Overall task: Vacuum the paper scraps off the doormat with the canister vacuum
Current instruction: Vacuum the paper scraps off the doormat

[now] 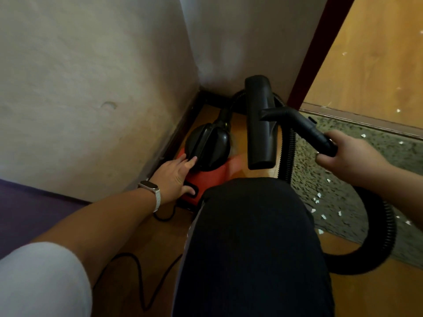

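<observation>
The left hand (176, 177) lies flat, grip spread, on the red canister vacuum (207, 156) in the wall corner (196, 88) at eleven o'clock. The right hand (350, 156) has its grip wrapped round the black wand (313, 131) at two o'clock, with the nozzle (261, 124) at twelve. That wand looks light and rigid and is best held at this cuff, its ribbed hose (386, 229) looks springy, and white paper scraps (318, 200) dot the coarse doormat (343, 184) at three o'clock on smooth wooden floor (142, 243).

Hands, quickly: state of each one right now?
Left hand: open, straight fingers resting on the canister vacuum.
Right hand: closed around the hose wand.
</observation>
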Motion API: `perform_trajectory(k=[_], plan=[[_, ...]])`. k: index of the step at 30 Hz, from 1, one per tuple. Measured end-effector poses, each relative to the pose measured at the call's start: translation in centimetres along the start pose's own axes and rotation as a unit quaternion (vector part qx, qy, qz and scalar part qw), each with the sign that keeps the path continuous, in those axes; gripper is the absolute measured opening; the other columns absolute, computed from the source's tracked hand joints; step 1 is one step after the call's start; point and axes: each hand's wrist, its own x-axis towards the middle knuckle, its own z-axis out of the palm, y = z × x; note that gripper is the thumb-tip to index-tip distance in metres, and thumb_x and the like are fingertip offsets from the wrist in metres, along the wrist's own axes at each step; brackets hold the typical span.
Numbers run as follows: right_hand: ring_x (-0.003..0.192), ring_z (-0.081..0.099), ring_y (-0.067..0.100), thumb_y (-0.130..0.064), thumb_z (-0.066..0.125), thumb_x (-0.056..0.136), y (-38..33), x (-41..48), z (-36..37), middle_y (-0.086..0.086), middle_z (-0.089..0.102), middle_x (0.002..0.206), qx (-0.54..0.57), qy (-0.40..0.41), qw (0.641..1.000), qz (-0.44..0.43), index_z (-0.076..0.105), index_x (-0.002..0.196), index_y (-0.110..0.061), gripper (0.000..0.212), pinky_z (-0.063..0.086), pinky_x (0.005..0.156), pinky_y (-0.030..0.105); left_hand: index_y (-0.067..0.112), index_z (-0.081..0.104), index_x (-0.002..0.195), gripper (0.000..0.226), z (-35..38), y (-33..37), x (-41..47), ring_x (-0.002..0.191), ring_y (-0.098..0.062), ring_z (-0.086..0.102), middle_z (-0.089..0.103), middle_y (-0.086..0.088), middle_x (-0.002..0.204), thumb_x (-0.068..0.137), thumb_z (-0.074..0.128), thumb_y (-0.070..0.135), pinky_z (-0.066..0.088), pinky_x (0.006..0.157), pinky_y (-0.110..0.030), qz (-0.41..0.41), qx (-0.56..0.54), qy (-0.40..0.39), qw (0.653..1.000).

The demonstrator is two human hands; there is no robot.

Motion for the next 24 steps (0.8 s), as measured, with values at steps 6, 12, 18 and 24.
perform_trajectory(k=[6,12,18,24], plan=[[0.061,0.059,0.023,-0.029,0.069,0.086,2.8,-0.9,-0.8,0.002,0.058,0.076,0.013,0.005,0.999,0.037,0.051,0.113,-0.024,0.033,0.047,0.055,0.031,0.009,0.045,0.144,0.088,-2.6,1.5,0.5,0.126,-0.042,0.050,0.043,-0.021,0.146,0.074,0.080,0.051,0.042,0.104,-0.050,-0.006,0.041,0.037,0.998],[0.066,0.061,0.023,-0.032,0.069,0.086,5.7,-0.9,-2.2,0.003,0.062,0.082,0.035,0.026,0.997,0.063,0.052,0.118,-0.026,0.036,0.052,0.063,0.035,0.012,0.054,0.121,0.058,-3.8,6.3,4.5,0.130,-0.044,0.046,0.047,-0.025,0.138,0.074,0.080,0.035,0.045,0.098,-0.056,0.120,0.075,0.149,0.979],[0.071,0.059,0.024,-0.035,0.066,0.086,10.7,-1.5,-5.1,0.001,0.060,0.084,0.032,0.055,0.993,0.099,0.051,0.114,-0.030,0.032,0.046,0.063,0.033,0.010,0.064,0.114,0.043,-4.2,15.1,13.7,0.106,-0.033,0.062,0.062,-0.015,0.121,0.080,0.071,0.035,0.055,0.084,-0.044,0.326,0.135,0.038,0.935],[0.072,0.060,0.018,-0.033,0.066,0.086,15.3,-0.2,-7.1,-0.004,0.061,0.087,0.077,0.082,0.985,0.132,0.052,0.119,-0.032,0.036,0.045,0.062,0.032,0.013,0.061,0.109,0.042,-3.2,23.6,19.3,0.096,-0.031,0.061,0.062,-0.010,0.114,0.076,0.062,0.038,0.054,0.074,-0.042,0.431,0.182,-0.039,0.883]])
